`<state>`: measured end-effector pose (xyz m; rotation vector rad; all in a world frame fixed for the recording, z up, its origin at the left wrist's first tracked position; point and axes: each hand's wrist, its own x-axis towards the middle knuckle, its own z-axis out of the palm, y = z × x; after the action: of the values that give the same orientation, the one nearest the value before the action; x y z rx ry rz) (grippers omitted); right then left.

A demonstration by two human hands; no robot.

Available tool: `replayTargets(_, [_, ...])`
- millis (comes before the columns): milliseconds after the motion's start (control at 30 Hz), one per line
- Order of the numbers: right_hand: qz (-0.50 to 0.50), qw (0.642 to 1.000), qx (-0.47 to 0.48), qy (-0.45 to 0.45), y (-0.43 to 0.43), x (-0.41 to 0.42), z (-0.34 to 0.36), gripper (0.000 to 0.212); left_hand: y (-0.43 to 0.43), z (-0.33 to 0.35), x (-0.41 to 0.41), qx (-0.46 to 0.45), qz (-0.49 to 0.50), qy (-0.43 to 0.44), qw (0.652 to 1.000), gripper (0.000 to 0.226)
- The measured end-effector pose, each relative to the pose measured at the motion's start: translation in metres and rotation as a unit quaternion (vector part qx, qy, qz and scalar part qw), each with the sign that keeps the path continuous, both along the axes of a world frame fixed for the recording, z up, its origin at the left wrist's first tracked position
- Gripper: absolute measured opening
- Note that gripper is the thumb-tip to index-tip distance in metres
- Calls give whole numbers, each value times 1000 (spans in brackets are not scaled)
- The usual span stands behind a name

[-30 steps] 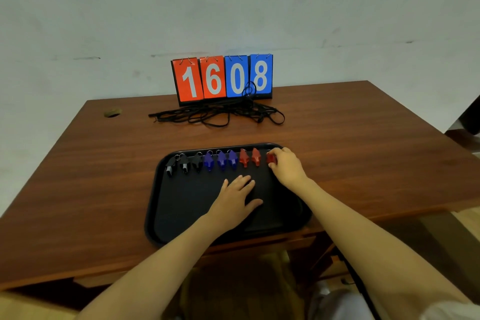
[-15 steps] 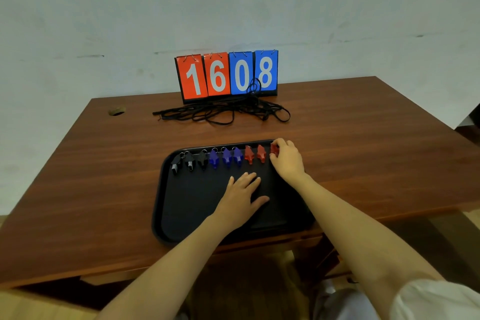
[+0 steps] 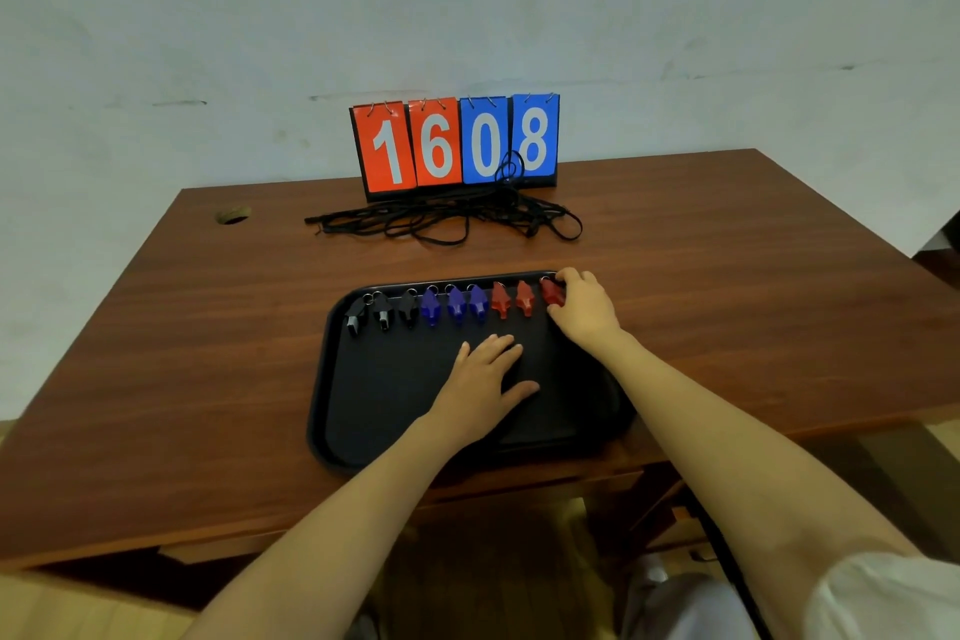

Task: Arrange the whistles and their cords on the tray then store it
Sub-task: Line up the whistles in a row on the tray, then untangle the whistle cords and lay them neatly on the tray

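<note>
A black tray (image 3: 363, 431) lies on the wooden table near its front edge. Along the tray's far rim runs a row of whistles: three black whistles (image 3: 383, 311), three blue whistles (image 3: 456, 304) and three red whistles (image 3: 501, 300). My right hand (image 3: 584, 309) pinches the rightmost red whistle (image 3: 551, 292) at the tray's far right corner. My left hand (image 3: 485, 379) rests flat on the tray's middle, fingers spread. A tangle of black cords (image 3: 447, 218) lies on the table beyond the tray.
A flip scoreboard (image 3: 457, 143) reading 1608 stands at the table's back edge, just behind the cords. A round cable hole (image 3: 232, 214) sits at the back left of the table (image 3: 182, 353). A pale wall rises behind.
The view has shifted slightly. My right hand has stayed on the rightmost red whistle, nudging it at the tray's corner. My left hand has kept flat on the tray.
</note>
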<state>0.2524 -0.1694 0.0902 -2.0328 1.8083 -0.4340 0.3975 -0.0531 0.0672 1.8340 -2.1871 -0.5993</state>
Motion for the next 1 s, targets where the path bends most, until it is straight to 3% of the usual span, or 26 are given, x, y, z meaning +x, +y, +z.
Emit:
replayTargets(167, [1,1000,-16,6,3,0,7,48,-4,5,0,-10,-5,-20,1000,58])
replayTargets(367, [53,995,-85,14,-12,7,34,36,-51,47,12,-140,85,-17,986,26])
replayTargets(633, [103,993,-43,49,-86,38,45,38,-153,71,45,-86,103,-128,983,27])
replayTargets(800, [142,987,-25,66,-138,64,32,42,-203,53,68,-54,96,-135,985,31])
replayTargets(1000, [150,983,1,104,-177,77,8,45,-251,31,75,-41,51,-128,990,52])
